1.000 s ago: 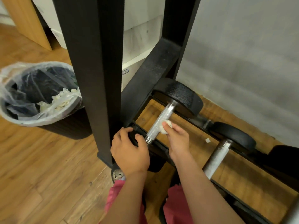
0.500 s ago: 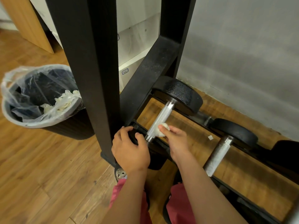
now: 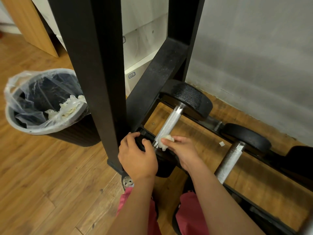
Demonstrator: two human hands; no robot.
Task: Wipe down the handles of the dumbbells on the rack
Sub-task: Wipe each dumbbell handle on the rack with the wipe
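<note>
A person crouched at a black steel dumbbell rack (image 3: 157, 72) presses a small wad of white tissue (image 3: 166, 141) against the near end of a knurled, silver-coloured dumbbell handle (image 3: 169, 124) on the lowest tier, just above the wooden floor. The right hand (image 3: 182, 151) pinches the wad between fingertips and thumb; the left hand (image 3: 135, 155) is clenched over the near black weight head (image 3: 142, 143) of the same dumbbell, apparently to steady it.

The likeliest trouble lies in the tissue itself: rubbed over rough knurling, it may shred and leave lint in the grooves (a white scrap (image 3: 221, 144) already lies on the boards under the rack). The dumbbell could also roll on its rails if the steadying hand lets go, nipping fingers against the frame.

The handle shows bright and even along its length. A second dumbbell handle (image 3: 229, 160), just to the right, looks duller and blotched, and appears not yet wiped. A lined black waste bin (image 3: 50, 116) stands to the left with crumpled tissue inside.
</note>
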